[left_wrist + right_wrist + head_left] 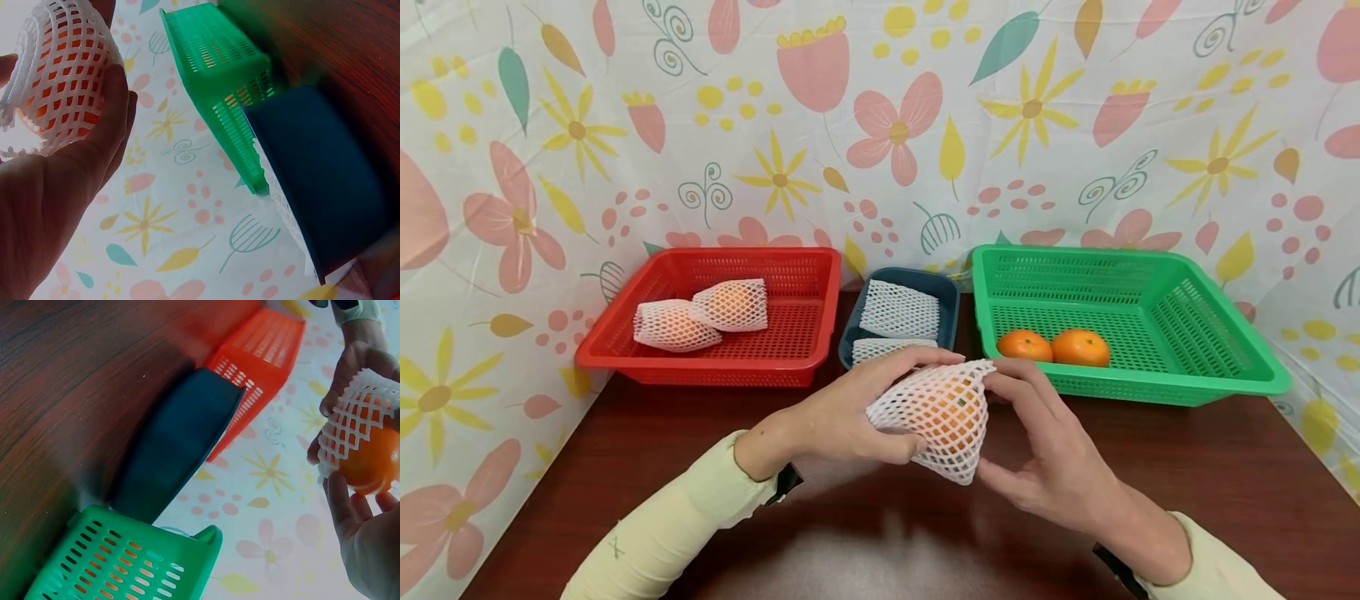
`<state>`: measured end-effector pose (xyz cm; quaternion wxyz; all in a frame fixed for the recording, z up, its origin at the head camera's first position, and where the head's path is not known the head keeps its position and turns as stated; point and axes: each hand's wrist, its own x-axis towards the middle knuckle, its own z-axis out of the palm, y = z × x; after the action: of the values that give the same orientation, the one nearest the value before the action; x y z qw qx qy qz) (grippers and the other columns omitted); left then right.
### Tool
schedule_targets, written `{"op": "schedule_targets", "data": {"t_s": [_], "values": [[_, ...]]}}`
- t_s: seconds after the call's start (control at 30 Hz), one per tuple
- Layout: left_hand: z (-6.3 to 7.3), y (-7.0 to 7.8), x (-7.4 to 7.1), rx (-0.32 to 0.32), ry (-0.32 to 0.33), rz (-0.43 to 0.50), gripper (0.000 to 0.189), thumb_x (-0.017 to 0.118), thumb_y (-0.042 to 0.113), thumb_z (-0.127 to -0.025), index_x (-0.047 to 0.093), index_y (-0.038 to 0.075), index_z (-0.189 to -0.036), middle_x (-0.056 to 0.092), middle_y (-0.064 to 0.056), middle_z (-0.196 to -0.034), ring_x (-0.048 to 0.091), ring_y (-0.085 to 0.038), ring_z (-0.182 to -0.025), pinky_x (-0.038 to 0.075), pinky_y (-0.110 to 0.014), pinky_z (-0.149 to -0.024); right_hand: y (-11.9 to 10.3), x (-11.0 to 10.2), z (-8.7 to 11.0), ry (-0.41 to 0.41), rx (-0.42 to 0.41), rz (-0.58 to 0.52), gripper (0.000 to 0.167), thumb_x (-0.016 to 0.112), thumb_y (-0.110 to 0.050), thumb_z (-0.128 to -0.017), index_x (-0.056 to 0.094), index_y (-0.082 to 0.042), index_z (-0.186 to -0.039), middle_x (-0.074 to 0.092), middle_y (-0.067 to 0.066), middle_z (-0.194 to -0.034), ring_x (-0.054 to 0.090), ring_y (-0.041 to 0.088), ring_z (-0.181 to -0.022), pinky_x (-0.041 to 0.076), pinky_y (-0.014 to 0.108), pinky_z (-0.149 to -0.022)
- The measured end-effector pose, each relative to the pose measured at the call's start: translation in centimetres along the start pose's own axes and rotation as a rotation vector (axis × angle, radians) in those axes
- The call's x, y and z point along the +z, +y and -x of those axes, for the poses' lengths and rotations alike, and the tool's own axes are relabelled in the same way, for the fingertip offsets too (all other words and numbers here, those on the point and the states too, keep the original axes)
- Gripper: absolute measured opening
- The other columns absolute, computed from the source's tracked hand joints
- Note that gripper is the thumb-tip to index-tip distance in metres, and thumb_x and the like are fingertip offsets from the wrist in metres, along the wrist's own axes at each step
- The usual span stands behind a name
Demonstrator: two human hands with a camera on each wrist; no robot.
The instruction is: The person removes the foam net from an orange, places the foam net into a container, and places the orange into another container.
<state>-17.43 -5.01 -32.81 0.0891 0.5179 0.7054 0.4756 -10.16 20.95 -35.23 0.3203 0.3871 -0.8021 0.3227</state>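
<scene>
Over the table's middle, my left hand [838, 412] grips an orange [957, 423] inside a white foam net sleeve [898, 407], thumb below and fingers over the top. My right hand [1048, 442] holds the sleeve's right edge, fingertips at its upper rim and thumb at its lower corner. In the right wrist view, the orange [369, 465] shows bare at the sleeve's open end, close to the right fingertips. The left wrist view has the mesh [72, 75] stretched round the fruit, with the left fingers along its side.
A red basket [775, 364] at the back left holds two net-wrapped oranges [730, 305]. Between the baskets, a dark blue tray [951, 312] contains flat foam nets [898, 310]. The green basket [1187, 385] at right holds two bare oranges [1080, 347]. A flowered cloth [895, 208] hangs behind.
</scene>
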Motion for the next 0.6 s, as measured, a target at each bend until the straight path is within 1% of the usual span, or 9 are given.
{"op": "schedule_targets", "data": {"t_s": [0.13,0.3,0.37,0.6], "values": [[0.14,0.03,0.08,-0.017,-0.008,0.008,0.082,0.082,0.021,-0.087,0.041,0.022,-0.159,0.055,0.007,-0.148,0.057,-0.013,-0.126,0.051,-0.032,-0.105,-0.03,0.22,-0.05,-0.001,-0.023,-0.008,0.067,0.068,-0.049,-0.098,0.058,0.008,-0.131,0.055,0.024,-0.135,0.055,0.026,-0.122,0.039,0.016,-0.110],[0.37,0.15,0.16,-0.041,-0.011,0.042,0.085,0.084,0.023,-0.091,0.037,0.019,-0.161,0.055,0.005,-0.153,0.056,-0.013,-0.133,0.047,-0.031,-0.111,-0.13,0.45,-0.08,-0.010,-0.048,-0.015,0.066,0.067,-0.047,-0.099,0.056,0.009,-0.132,0.053,0.026,-0.135,0.053,0.027,-0.122,0.040,0.016,-0.107],[0.33,0.20,0.24,-0.036,-0.014,0.054,0.086,0.086,0.022,-0.091,0.036,0.020,-0.161,0.055,0.005,-0.154,0.056,-0.012,-0.136,0.046,-0.031,-0.112,-0.22,0.46,-0.09,-0.014,-0.050,-0.011,0.067,0.067,-0.048,-0.099,0.056,0.009,-0.132,0.053,0.026,-0.136,0.052,0.027,-0.123,0.040,0.016,-0.106],[0.33,0.38,0.61,-0.033,-0.027,0.050,0.087,0.086,0.024,-0.091,0.034,0.025,-0.161,0.053,0.011,-0.153,0.056,-0.009,-0.133,0.047,-0.031,-0.112,-0.57,0.44,-0.05,-0.030,-0.039,0.004,0.070,0.068,-0.052,-0.098,0.056,0.007,-0.134,0.052,0.024,-0.138,0.051,0.027,-0.123,0.042,0.017,-0.101]]}}
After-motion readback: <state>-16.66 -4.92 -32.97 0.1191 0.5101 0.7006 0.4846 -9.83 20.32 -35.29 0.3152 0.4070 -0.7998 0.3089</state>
